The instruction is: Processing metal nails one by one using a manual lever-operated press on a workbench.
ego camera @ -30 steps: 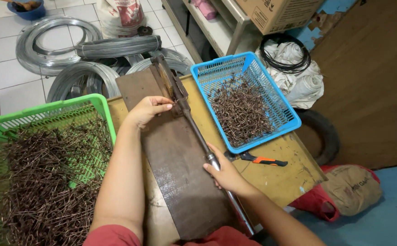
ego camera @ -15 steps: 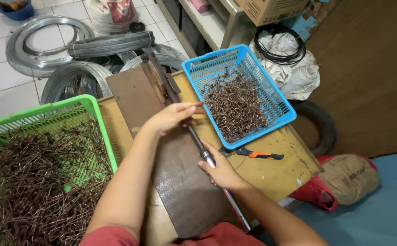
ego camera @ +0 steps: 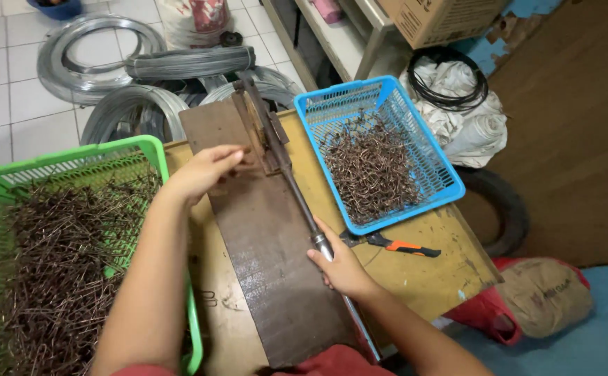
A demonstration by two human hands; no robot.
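Lever bender (ego camera: 276,150), bolted to the dark board (ego camera: 276,278) that runs down the middle of the tabletop (ego camera: 429,264), is what both your hands are working, so set yourself square to it. Go from big to small. To your left the green basket (ego camera: 150,150) is heaped with straight rusty wire pieces (ego camera: 60,257); on the far right the blue basket (ego camera: 450,188) holds the bent pieces (ego camera: 373,174). Both are within reach, so move your arms only, not your body.

Your right hand (ego camera: 342,268) is wrapped closed around the long metal handle (ego camera: 304,209), gripping it low, near you, where leverage should be best. Pull in line with the handle so it does not twist at its pivot.

Your left hand (ego camera: 210,167) lies loosely curled, fingers forward, on the board just left of the bending head. Whether it pinches a wire I cannot tell. Keep those fingertips out of the head while the handle swings, and press down so the board does not shift.

Orange-handled cutters (ego camera: 394,245) lie just right of the handle; mind them with your elbow.
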